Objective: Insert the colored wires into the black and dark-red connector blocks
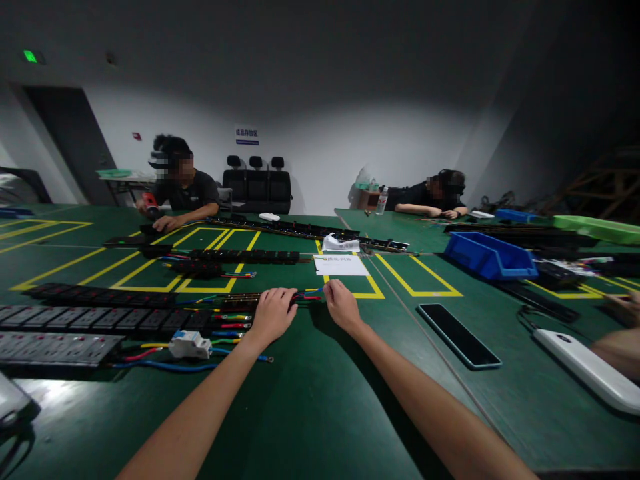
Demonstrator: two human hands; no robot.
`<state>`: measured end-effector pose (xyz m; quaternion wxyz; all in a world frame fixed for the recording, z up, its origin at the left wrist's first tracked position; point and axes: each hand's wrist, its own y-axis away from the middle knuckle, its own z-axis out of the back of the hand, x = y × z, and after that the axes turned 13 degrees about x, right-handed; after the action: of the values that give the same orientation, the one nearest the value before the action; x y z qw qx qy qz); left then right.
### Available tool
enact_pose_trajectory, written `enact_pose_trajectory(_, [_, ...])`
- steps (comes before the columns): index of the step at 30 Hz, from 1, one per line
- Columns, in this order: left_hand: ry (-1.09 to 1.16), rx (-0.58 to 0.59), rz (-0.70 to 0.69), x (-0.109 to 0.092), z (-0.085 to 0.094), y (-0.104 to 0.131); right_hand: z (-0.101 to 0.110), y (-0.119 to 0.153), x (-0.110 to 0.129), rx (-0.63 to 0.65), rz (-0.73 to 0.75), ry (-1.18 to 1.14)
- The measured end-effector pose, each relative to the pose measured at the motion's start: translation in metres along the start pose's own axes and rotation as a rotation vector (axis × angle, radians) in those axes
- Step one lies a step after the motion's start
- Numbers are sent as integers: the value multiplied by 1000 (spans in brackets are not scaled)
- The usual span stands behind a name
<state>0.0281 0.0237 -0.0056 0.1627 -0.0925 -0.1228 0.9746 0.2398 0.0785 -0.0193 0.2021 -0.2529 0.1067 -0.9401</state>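
Observation:
My left hand (274, 313) is closed over the right end of a dark open strip (240, 302) with brass-coloured bars inside. Blue and red wires (309, 293) come out past its fingers. My right hand (343, 305) is closed in a pinch at the ends of these wires; its fingertips hide the exact spot. Nearer and to the left lie several black socket strips (105, 319) and a grey socket strip (60, 350). Their coloured wires end in metal lugs, and a white circuit breaker (190, 345) sits among them.
A phone (459, 335), a white power bank (587, 370) and a blue bin (490, 257) are to the right. Ahead lie a paper sheet (341, 265) and a long strip (310, 233). Two people work across the green table (310, 407); another person's arm shows at far right.

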Motion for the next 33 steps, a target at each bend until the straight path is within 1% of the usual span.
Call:
enact_pose_trajectory(6, [6,7,3,-1,1,0,3,1,2,-13,-3,-36])
enact_pose_trajectory(10, [7,4,0,0,0,0,5,2,5,-25,-74,4])
enact_pose_trajectory(16, [-2,-7,-6,1,-3,0,8,2,9,59,-188,66])
enact_pose_trajectory(21, [0,-2,-3,1,-3,-1,9,2,12,68,-236,87])
enact_pose_trajectory(28, [-1,1,-1,1,-1,0,10,1,13,88,-275,28])
enact_pose_trajectory(33, [-3,10,3,-1,2,0,8,1,13,96,-251,68])
